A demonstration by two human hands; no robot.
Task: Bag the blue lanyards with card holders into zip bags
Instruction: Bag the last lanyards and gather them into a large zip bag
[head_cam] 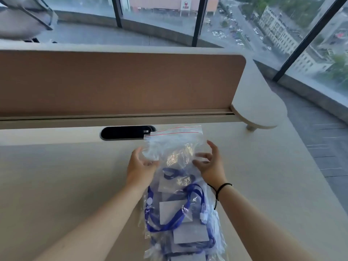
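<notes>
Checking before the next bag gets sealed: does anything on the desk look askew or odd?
Only small things: the top zip bag lies slanted, its red-lined zip end overlapping the black cable port, and a blue lanyard loops loosely over the pile. No damage visible.

office | desk (56, 176) with divider panel (113, 81) | cable port (124, 132) | high-rise windows (235, 25)

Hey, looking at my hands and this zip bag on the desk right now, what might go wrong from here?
1. The zip bag lies across the pile of bagged lanyards; it may slide off as you work.
2. Neither the left hand nor the right hand seems to have a firm grip on the slippery plastic, so it could slip.
3. Its red-lined mouth overlaps the black cable slot and could catch there.
</notes>
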